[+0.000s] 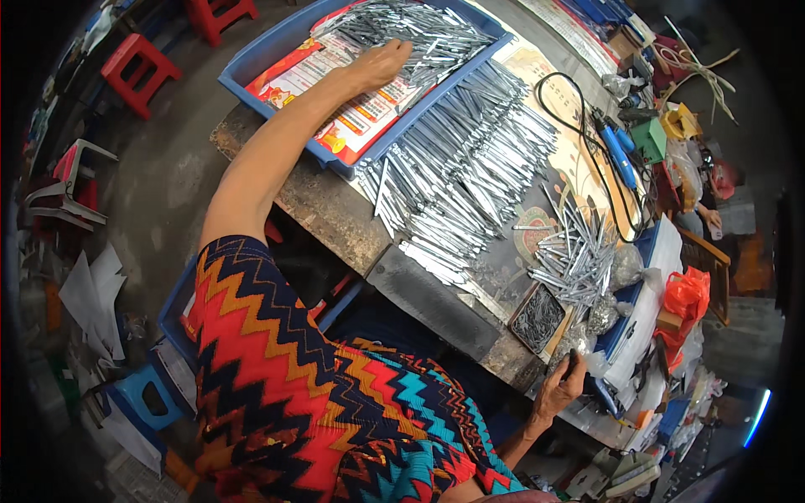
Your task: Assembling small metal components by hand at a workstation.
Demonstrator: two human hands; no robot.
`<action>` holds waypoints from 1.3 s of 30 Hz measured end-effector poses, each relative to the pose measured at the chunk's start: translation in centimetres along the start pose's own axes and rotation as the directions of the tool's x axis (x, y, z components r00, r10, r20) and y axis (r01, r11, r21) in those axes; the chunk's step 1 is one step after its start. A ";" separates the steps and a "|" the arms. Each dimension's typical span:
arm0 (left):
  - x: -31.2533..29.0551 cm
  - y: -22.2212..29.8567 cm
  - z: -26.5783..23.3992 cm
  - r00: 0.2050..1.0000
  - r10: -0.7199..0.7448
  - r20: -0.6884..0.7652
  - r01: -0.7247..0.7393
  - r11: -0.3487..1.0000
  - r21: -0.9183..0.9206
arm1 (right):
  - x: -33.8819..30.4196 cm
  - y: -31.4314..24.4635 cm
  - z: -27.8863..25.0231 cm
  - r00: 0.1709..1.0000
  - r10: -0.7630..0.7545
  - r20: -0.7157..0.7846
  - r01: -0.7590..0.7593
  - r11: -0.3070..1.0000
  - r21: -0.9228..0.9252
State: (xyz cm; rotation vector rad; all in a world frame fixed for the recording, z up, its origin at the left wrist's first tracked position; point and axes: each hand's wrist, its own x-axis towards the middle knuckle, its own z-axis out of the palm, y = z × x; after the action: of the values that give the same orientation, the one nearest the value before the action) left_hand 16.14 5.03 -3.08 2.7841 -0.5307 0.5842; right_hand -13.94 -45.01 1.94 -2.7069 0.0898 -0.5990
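Observation:
My left hand (384,65) reaches into a blue plastic tray (369,164), its fingers curled at the near side of a heap of thin metal strips (419,25). Whether a strip is between those fingers is hidden. At the table's near right edge is my right hand (560,389), fingers drawn together around a small dark thing (573,359) too small to name. Beside it stands a small box of dark slender metal pieces (538,320). Rows of silvery strips (470,159) cover the table between my hands, with a looser pile (579,251) to their right.
A blue corded tool (619,152) lies at the far right with its black cable looped. Clear bags (625,267) and a red plastic bag (686,303) crowd the right side. Red stools (139,74) stand on the floor at left. A printed red-and-white sheet (356,105) lines the tray.

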 end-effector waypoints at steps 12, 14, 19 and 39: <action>4.8 4.5 2.5 0.791 -0.497 0.357 0.528 0.849 0.011 | -0.3 0.0 0.0 0.995 -0.082 -0.049 0.080 0.996 -0.034; 4.6 3.6 2.6 0.784 -0.488 0.384 0.521 0.853 0.020 | -0.1 -0.3 0.1 0.996 -0.075 -0.044 0.075 0.997 -0.017; 5.2 5.0 1.3 0.714 -0.505 0.484 0.577 0.817 0.002 | 0.1 -0.3 0.2 0.994 -0.094 -0.051 0.092 0.995 -0.030; 5.9 4.8 1.4 0.778 -0.533 0.333 0.560 0.829 0.019 | -0.9 0.6 -0.4 0.996 -0.019 -0.090 0.023 0.999 0.036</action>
State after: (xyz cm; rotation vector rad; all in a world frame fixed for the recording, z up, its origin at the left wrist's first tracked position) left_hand 19.77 -1.54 -1.04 2.7648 0.2175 -0.0316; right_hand -14.94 -45.53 1.70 -2.6487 0.0729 -0.7211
